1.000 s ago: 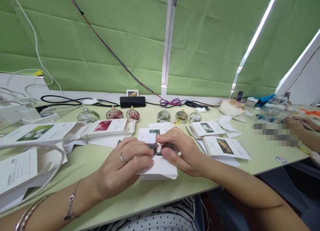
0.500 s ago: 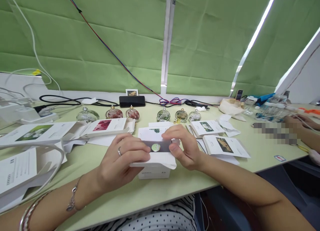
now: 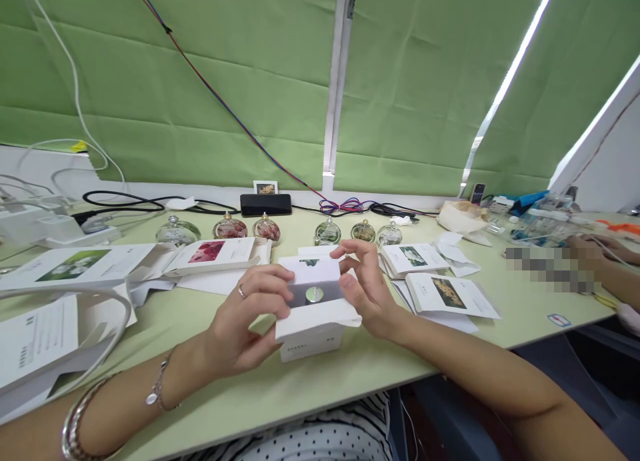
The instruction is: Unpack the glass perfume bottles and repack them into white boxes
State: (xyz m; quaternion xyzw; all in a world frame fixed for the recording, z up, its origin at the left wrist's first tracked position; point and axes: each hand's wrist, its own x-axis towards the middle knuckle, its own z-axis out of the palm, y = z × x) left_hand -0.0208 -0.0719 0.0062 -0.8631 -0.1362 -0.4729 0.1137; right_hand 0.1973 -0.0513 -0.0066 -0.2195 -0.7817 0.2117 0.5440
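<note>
An upright white carton (image 3: 311, 346) stands near the table's front edge with its top open and the front flap (image 3: 315, 322) folded outward. Inside, a round silvery cap (image 3: 315, 294) shows; whatever is below it is hidden by the walls. My left hand (image 3: 255, 311) grips the carton's left side, fingers at the top rim and thumb under the front flap. At the right rim, my right hand (image 3: 367, 284) is curled with thumb and fingers against the carton's edge. A small green picture marks the raised back flap (image 3: 313, 268).
Several round glass bottles (image 3: 327, 232) line the back, near a black phone (image 3: 265, 204) and cables. Flattened cartons lie left (image 3: 210, 253) and right (image 3: 453, 293). A white cable (image 3: 123, 314) loops at left. Another person's hands (image 3: 585, 251) are at far right.
Both hands have shifted slightly on the carton's rim, and my right fingers have moved off the opening toward the right side. The front flap slopes down more, and the cap shows more clearly.
</note>
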